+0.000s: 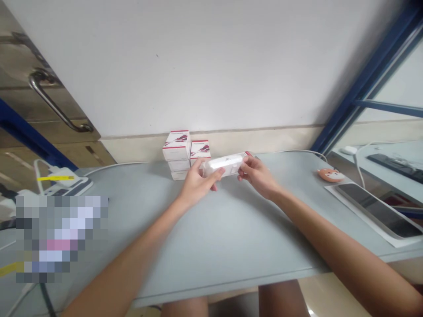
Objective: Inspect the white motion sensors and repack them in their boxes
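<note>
Both hands hold a long white item (226,163) that looks glossy, as if wrapped in clear plastic, just above the grey table. My left hand (198,180) is closed around its left end, thumb along the near side. At the other end, the fingers of my right hand (259,176) pinch it. A red-and-white edge shows behind that right end; what it belongs to is partly hidden. Just behind my left hand stand small white boxes with red edges: a stack (176,152) and another box (200,149) beside it, its lower part covered by the hand.
A power strip (71,187) with plugs and cables lies at the left, near a blurred-out patch. To the right are an orange animal-faced object (330,175) and a dark keyboard-like slab (376,209) on a white sheet. A wall (211,66) rises behind the table (211,246).
</note>
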Demonstrator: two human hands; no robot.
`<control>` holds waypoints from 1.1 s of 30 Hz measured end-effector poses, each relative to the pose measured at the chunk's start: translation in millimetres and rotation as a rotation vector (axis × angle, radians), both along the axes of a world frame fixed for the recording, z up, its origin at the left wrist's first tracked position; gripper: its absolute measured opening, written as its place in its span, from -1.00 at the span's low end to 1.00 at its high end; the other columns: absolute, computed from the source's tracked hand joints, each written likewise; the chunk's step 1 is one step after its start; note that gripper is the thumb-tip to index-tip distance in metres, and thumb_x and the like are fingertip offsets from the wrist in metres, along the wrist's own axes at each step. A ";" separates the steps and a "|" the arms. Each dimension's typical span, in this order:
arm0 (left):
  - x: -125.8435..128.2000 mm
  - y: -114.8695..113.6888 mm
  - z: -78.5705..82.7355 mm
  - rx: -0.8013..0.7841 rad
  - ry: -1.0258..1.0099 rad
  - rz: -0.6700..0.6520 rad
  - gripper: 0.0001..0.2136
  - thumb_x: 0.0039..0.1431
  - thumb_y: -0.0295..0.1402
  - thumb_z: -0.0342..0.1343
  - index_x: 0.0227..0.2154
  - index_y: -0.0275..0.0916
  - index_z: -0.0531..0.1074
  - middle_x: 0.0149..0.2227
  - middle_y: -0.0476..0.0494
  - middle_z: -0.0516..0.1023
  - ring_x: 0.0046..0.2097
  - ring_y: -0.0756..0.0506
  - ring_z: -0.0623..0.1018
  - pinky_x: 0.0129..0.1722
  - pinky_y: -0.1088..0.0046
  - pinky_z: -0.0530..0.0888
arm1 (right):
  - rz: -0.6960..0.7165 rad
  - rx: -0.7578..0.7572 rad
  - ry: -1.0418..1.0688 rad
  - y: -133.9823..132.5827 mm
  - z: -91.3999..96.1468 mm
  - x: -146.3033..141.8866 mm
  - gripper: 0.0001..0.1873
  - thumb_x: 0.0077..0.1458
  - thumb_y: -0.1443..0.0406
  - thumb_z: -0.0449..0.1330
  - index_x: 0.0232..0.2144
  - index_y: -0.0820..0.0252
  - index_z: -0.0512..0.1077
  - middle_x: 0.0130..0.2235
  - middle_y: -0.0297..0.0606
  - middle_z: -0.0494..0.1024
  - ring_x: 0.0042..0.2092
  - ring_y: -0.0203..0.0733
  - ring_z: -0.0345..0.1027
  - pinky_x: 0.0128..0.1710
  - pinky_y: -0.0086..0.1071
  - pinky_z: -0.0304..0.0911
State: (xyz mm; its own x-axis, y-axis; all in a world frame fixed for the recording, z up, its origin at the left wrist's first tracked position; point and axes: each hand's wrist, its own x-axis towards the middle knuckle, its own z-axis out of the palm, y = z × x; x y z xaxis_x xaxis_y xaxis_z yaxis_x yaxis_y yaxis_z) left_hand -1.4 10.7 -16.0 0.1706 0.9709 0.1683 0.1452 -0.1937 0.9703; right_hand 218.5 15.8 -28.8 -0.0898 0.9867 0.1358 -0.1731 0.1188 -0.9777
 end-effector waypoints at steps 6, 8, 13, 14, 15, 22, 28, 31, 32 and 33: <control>-0.5 -4.4 8.9 -0.178 -0.025 -0.038 -0.46 0.21 0.13 0.26 -0.11 -0.31 0.46 -0.53 -0.10 0.59 -0.58 -0.08 0.57 -0.51 0.43 0.52 | -0.017 0.119 -0.186 2.2 -4.6 2.2 -0.46 0.16 -0.19 0.31 -0.41 0.10 0.30 -0.48 -0.42 0.39 -0.42 -0.29 0.26 -0.28 -0.28 0.22; -2.1 -5.0 10.9 -0.266 -0.086 -0.149 -0.48 0.26 0.12 0.21 -0.09 -0.31 0.48 -0.55 -0.10 0.58 -0.57 -0.11 0.58 -0.48 0.36 0.57 | -0.054 0.168 -0.269 0.9 -2.4 2.5 -0.48 0.21 -0.18 0.27 -0.39 0.08 0.30 -0.51 -0.41 0.39 -0.42 -0.26 0.25 -0.29 -0.27 0.20; -7.5 -4.4 12.5 -0.549 -0.332 -0.378 -0.53 0.35 0.02 0.06 -0.10 -0.37 0.53 -0.57 -0.19 0.59 -0.57 -0.16 0.59 -0.51 0.33 0.57 | -0.026 0.195 -0.316 -4.3 6.4 3.4 -0.51 0.26 -0.18 0.22 -0.38 0.05 0.29 -0.50 -0.40 0.39 -0.39 -0.21 0.25 -0.29 -0.27 0.17; -8.2 -4.7 13.4 -0.583 -0.395 -0.389 -0.53 0.36 -0.01 0.04 -0.08 -0.38 0.53 -0.60 -0.17 0.56 -0.59 -0.16 0.57 -0.54 0.35 0.55 | -0.009 0.191 -0.297 -4.7 7.1 3.7 -0.51 0.26 -0.17 0.23 -0.38 0.06 0.29 -0.49 -0.40 0.40 -0.38 -0.21 0.26 -0.28 -0.27 0.17; -9.0 -5.4 14.9 -0.599 -0.456 -0.401 -0.53 0.37 -0.03 0.02 -0.05 -0.39 0.53 -0.62 -0.14 0.54 -0.61 -0.15 0.56 -0.56 0.36 0.53 | 0.007 0.185 -0.270 -4.8 7.3 3.8 -0.52 0.25 -0.16 0.25 -0.39 0.06 0.30 -0.48 -0.40 0.40 -0.38 -0.22 0.26 -0.27 -0.27 0.17; -18.6 -12.5 28.0 -0.526 -0.749 -0.599 -0.40 0.26 -0.19 0.22 0.33 -0.19 0.32 -0.20 -0.26 0.73 -0.32 -0.12 0.71 -0.27 0.42 0.60 | 0.099 -0.013 0.002 -1.8 1.6 0.0 -0.59 0.01 0.05 0.48 -0.44 0.12 0.38 -0.50 -0.45 0.35 -0.43 -0.30 0.22 -0.30 -0.30 0.14; -10.2 -9.4 11.9 -0.270 -0.357 -0.431 -0.58 0.29 -0.15 0.32 0.12 -0.21 0.46 -0.27 -0.18 0.70 -0.34 -0.11 0.68 -0.28 0.37 0.54 | 0.062 -0.065 0.168 -0.5 3.4 -1.7 -0.58 -0.05 0.09 0.53 -0.47 0.13 0.38 -0.50 -0.43 0.30 -0.40 -0.29 0.17 -0.35 -0.33 0.13; -2.5 -6.7 6.7 -0.197 -0.227 -0.241 -0.53 0.21 0.11 0.31 -0.28 -0.27 0.46 -0.44 -0.07 0.56 -0.49 0.00 0.54 -0.49 0.48 0.39 | 0.040 0.013 0.177 -0.5 5.4 -1.8 -0.56 -0.01 0.04 0.50 -0.49 0.12 0.36 -0.46 -0.41 0.31 -0.39 -0.30 0.17 -0.35 -0.34 0.17; -0.9 -5.8 5.9 -0.197 -0.231 -0.199 -0.48 0.19 0.18 0.28 -0.33 -0.27 0.44 -0.48 -0.04 0.51 -0.52 0.02 0.50 -0.52 0.50 0.35 | 0.034 0.045 0.149 -1.1 6.1 -2.5 -0.54 0.02 0.00 0.48 -0.49 0.11 0.36 -0.46 -0.40 0.33 -0.40 -0.30 0.18 -0.35 -0.33 0.18; 0.2 -4.7 5.3 -0.214 -0.248 -0.165 -0.45 0.18 0.24 0.24 -0.34 -0.26 0.43 -0.50 -0.01 0.47 -0.54 0.03 0.47 -0.55 0.51 0.32 | 0.022 0.076 0.102 -2.2 7.0 -3.6 -0.53 0.05 -0.04 0.46 -0.48 0.11 0.36 -0.46 -0.40 0.34 -0.41 -0.29 0.20 -0.35 -0.32 0.20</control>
